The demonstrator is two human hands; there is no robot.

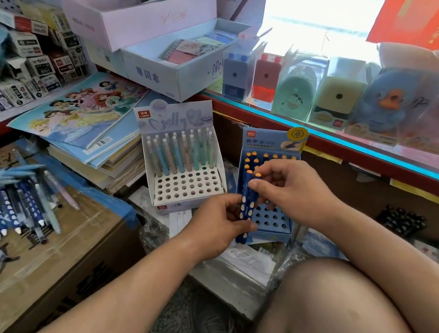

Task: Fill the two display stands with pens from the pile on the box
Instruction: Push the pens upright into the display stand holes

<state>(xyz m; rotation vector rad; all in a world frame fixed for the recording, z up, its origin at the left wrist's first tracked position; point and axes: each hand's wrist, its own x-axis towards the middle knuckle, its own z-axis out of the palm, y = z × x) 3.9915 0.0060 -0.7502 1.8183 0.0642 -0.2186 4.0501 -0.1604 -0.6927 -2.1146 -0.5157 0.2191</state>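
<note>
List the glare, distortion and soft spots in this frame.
Head view: daylight blows the glass case top white; the wide angle bends the red counter edge; the pen pile at the left rim is soft; the left hand and right hand on the dark blue pens are evenly lit, fairly sharp.
</note>
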